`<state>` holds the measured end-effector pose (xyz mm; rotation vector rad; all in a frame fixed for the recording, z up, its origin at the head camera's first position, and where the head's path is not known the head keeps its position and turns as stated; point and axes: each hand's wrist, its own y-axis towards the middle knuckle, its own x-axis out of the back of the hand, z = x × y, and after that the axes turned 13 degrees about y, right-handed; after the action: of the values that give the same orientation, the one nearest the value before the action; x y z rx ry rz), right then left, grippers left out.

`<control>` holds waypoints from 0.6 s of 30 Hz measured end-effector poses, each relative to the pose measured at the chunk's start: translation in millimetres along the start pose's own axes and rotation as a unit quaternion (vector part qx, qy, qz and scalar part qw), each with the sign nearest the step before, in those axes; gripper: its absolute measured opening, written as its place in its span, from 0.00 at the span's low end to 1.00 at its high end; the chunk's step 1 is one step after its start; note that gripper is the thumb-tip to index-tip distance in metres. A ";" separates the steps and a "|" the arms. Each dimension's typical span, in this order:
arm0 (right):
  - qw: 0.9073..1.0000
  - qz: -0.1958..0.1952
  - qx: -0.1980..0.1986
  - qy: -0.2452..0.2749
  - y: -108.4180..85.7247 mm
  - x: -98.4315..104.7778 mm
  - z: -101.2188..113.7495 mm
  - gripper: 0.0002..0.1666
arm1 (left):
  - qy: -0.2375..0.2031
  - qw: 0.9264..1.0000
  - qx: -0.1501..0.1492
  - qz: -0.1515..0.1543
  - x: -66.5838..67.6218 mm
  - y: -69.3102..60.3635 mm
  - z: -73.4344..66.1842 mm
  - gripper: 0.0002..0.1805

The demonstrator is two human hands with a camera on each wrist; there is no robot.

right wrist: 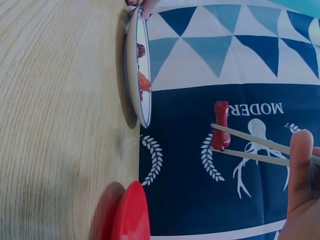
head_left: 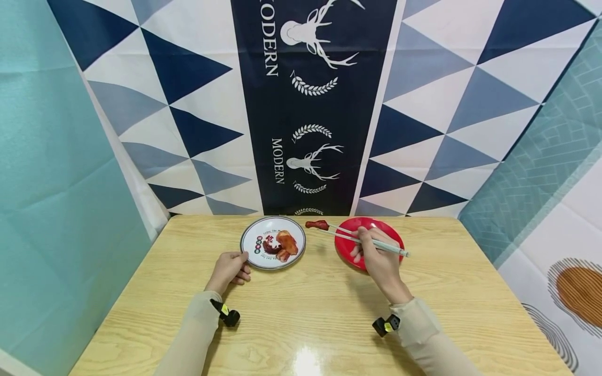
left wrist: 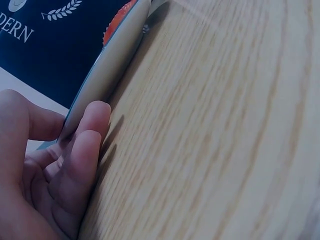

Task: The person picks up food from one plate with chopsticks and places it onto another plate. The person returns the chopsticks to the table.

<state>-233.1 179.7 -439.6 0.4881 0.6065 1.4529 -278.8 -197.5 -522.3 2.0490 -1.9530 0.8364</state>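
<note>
My left hand (head_left: 228, 271) pinches the near left rim of a white plate (head_left: 295, 228) with a dark edge. In the left wrist view the thumb lies on top of the rim and the fingers (left wrist: 85, 155) are under it. An orange-brown piece of food (head_left: 288, 243) and a dark red piece (head_left: 270, 246) lie on that plate. My right hand (head_left: 380, 261) holds a pair of pale chopsticks (head_left: 390, 247) above a red plate (head_left: 390, 232). Between the chopstick tips hangs a small reddish-brown drumstick (right wrist: 221, 112), in the air between the two plates.
Both plates stand near the far edge of a light wooden table (head_left: 301, 303). Behind it hangs a patterned cloth (head_left: 310, 109) with triangles and deer heads. A teal sheet (head_left: 61, 172) hangs at the left. Each wrist wears a small black camera.
</note>
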 end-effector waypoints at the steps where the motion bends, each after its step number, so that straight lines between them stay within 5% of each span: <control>1: 1.000 0.000 0.002 0.000 0.2 0.1 -2.2 0.14 | -0.001 1.000 0.002 0.000 -0.1 0.3 0.0 0.20; 13: 0.999 0.006 -0.038 0.015 -1.5 -6.0 -20.4 0.17 | -0.001 1.000 0.005 0.000 0.3 -0.3 -1.2 0.19; 18: 0.998 0.017 -0.056 0.016 -2.7 -13.5 -10.0 0.16 | -0.003 1.000 0.005 -0.001 -0.5 -1.2 -2.2 0.19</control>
<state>-237.7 165.5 -447.7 0.3894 0.5402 1.5215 -278.2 -195.8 -520.5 2.0600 -1.9533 0.8418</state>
